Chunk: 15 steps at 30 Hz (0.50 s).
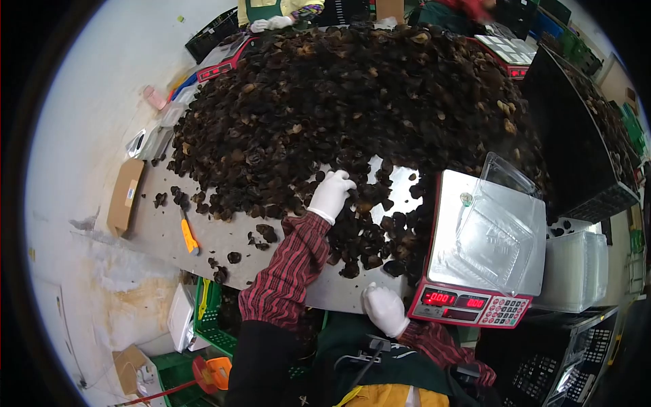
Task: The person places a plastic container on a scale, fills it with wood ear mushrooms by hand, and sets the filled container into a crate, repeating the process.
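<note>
Dark wood ear mushrooms (352, 95) are heaped over most of the metal table (163, 224). My left hand (332, 195), in a white glove, reaches to the near edge of the heap; its bent fingers are slightly apart and touch the mushrooms, with nothing visibly held. A smaller loose batch of mushrooms (369, 237) lies just right of it. My right hand (384, 310), also gloved, rests curled by the table's front edge, left of a red scale (434, 311), and no object shows in it. On the scale's plate lies an open clear plastic box (498, 234).
An orange-handled knife (188, 236) lies on the table's left. Stacked clear containers (576, 271) stand right of the scale, near a tilted black crate (569, 142). Green crates (215, 332) sit below. Across the table are two more scales and a co-worker's gloved hands (271, 24).
</note>
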Available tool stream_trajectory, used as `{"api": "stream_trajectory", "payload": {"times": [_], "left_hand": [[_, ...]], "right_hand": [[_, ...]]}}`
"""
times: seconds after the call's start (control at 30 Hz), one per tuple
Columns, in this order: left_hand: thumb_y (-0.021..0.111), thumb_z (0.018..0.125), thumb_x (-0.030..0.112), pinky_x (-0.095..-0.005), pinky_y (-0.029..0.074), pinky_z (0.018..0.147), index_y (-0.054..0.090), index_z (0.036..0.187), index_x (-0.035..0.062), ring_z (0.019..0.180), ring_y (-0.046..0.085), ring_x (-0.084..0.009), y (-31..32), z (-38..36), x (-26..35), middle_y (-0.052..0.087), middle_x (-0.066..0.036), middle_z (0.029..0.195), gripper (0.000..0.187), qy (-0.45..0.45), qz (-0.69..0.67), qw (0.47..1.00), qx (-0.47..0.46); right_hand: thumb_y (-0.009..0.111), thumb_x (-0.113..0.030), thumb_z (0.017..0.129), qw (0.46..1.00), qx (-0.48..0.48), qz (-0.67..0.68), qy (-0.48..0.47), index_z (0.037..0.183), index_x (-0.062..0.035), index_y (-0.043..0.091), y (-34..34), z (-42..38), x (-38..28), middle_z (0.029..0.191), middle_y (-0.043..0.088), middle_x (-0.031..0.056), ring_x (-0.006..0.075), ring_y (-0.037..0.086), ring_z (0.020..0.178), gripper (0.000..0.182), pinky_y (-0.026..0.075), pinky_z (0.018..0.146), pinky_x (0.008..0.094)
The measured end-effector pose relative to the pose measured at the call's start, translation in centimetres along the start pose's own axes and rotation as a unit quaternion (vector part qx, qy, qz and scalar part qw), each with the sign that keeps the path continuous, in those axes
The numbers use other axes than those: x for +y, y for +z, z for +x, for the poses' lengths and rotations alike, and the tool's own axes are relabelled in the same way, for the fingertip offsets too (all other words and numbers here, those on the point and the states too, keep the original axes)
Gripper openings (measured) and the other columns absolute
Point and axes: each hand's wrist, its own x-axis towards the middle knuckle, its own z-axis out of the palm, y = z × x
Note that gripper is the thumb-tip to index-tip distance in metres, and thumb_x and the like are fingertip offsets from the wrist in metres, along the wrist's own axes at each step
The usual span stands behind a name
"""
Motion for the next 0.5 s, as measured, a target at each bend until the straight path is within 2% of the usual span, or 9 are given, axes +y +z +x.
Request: {"api": "stream_trajectory", "payload": {"times": [0.03,0.07,0.13,0.23,0.33,0.37,0.43,0.47,0.5], "left_hand": [[0.065,0.073,0.003,-0.0381,0.05,0.081,0.07,0.092,0.011,0.1,0.057,-0.0306,-0.1,-0.5,0.2,0.061,-0.01,0.104,0.021,0.0,-0.011,1.0,-0.015],[0.065,0.073,0.003,-0.0381,0.05,0.081,0.07,0.092,0.011,0.1,0.057,-0.0306,-0.4,-1.2,0.4,0.061,-0.01,0.104,0.021,-0.001,-0.011,1.0,-0.018],[0.061,0.07,-0.002,-0.0377,0.05,0.075,0.067,0.084,0.0075,0.086,0.06,-0.0287,-1.1,-3.2,1.3,0.06,-0.009,0.087,0.018,0.05,-0.072,0.993,0.082],[0.057,0.071,-0.004,-0.0377,0.049,0.073,0.065,0.087,0.006,0.086,0.058,-0.0296,-3.0,-7.2,4.4,0.058,-0.009,0.087,0.021,0.051,-0.089,0.99,0.097],[0.064,0.073,0.007,-0.0428,0.041,0.093,0.067,0.1,0.0116,0.109,0.051,-0.031,-2.6,-10.5,6.1,0.058,-0.011,0.112,0.028,0.061,-0.081,0.992,0.07],[0.064,0.073,0.007,-0.0428,0.041,0.093,0.067,0.1,0.0116,0.109,0.051,-0.031,-2.4,-11.1,6.5,0.058,-0.011,0.112,0.028,0.064,-0.081,0.992,0.07],[0.069,0.074,0.021,-0.0476,0.029,0.104,0.065,0.113,0.0175,0.124,0.04,-0.0334,-1.9,-11.7,7.4,0.048,-0.013,0.133,0.039,0.015,-0.029,0.988,0.149],[0.072,0.075,0.038,-0.0517,0.024,0.107,0.058,0.126,0.0236,0.131,0.03,-0.039,-1.7,-11.6,7.5,0.035,-0.015,0.145,0.055,-0.017,-0.018,0.991,0.128],[0.071,0.074,0.044,-0.0542,0.022,0.106,0.055,0.129,0.0259,0.132,0.028,-0.0415,-1.4,-11.4,7.8,0.032,-0.016,0.147,0.06,-0.04,-0.017,0.994,0.099]], "right_hand": [[0.057,-0.004,0.082,1.0,0.004,-0.017,-0.008,0.088,-0.0007,0.055,0.0,0.0,0.0,0.062,0.043,0.0052,0.0206,0.05,0.056,0.008,0.04,0.049,0.0344],[0.057,-0.004,0.082,1.0,0.003,-0.016,-0.006,0.088,-0.0007,0.055,0.1,-0.2,-0.1,0.062,0.043,0.0052,0.0206,0.05,0.056,0.008,0.04,0.049,0.0344],[0.057,-0.005,0.081,1.0,-0.005,-0.023,-0.008,0.09,-0.0003,0.055,0.3,-0.3,0.1,0.062,0.043,0.0045,0.0199,0.05,0.056,0.01,0.04,0.049,0.0335],[0.057,-0.005,0.081,1.0,0.004,-0.016,-0.009,0.092,0.0002,0.056,0.5,-0.5,0.1,0.063,0.043,0.0048,0.0198,0.05,0.056,0.013,0.04,0.049,0.0331],[0.056,-0.007,0.083,0.998,-0.037,-0.02,-0.04,0.088,0.0004,0.054,-0.6,-0.3,0.0,0.061,0.044,0.0055,0.0208,0.05,0.054,0.009,0.041,0.048,0.0352],[0.056,-0.007,0.083,0.998,-0.035,-0.021,-0.039,0.088,0.0004,0.054,-0.9,-0.3,-0.2,0.061,0.044,0.0055,0.0208,0.05,0.054,0.009,0.041,0.048,0.0352],[0.054,-0.011,0.086,0.985,-0.123,0.098,-0.069,0.083,-0.0019,0.053,-1.9,-0.8,-0.7,0.059,0.046,0.0069,0.0235,0.053,0.054,0.009,0.043,0.048,0.0368],[0.054,-0.011,0.086,0.985,-0.123,0.097,-0.069,0.083,-0.0019,0.053,-2.5,-1.2,-1.0,0.059,0.046,0.0069,0.0235,0.053,0.054,0.009,0.043,0.048,0.0368],[0.053,-0.012,0.087,0.975,-0.182,0.117,-0.055,0.081,-0.0038,0.053,-3.2,-1.6,-1.2,0.059,0.047,0.0071,0.0243,0.055,0.056,0.01,0.045,0.049,0.0368]]}}
